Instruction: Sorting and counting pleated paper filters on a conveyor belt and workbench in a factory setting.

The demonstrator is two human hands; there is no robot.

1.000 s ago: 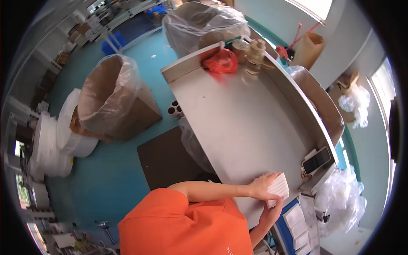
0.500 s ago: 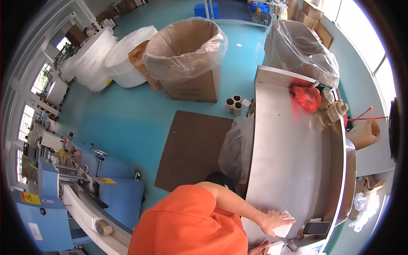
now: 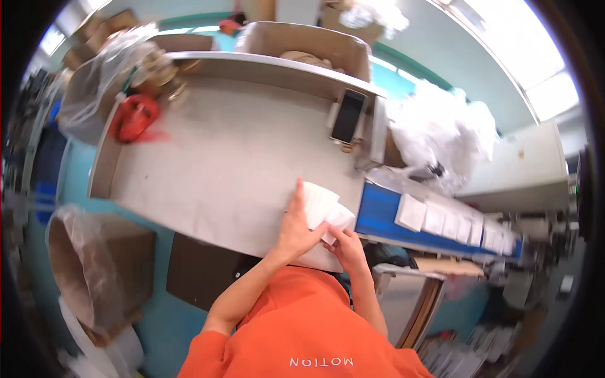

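My left hand (image 3: 295, 232) lies along the left side of a stack of folded white tissues (image 3: 317, 203) at the near edge of the steel table. Its fingers point away from me and its thumb reaches across the stack's near end. Close by on the right, my right hand (image 3: 348, 248) has its fingers bent around the near right corner of a second white folded bundle (image 3: 340, 218), which touches the first. Both bundles are slightly blurred, so their separate sheets are hard to make out.
The steel table (image 3: 208, 151) has raised rims. A phone (image 3: 349, 116) lies at its far right corner, and a red plastic bag (image 3: 135, 118) at its left end. Right of the table, a blue conveyor belt (image 3: 380, 205) carries several white bundles (image 3: 433, 218). A lined carton (image 3: 126, 258) stands at left.
My view has swung to the right, bringing the conveyor into sight. Both hands now show together at the white bundles; before, the left lay on one and the right was mostly hidden.
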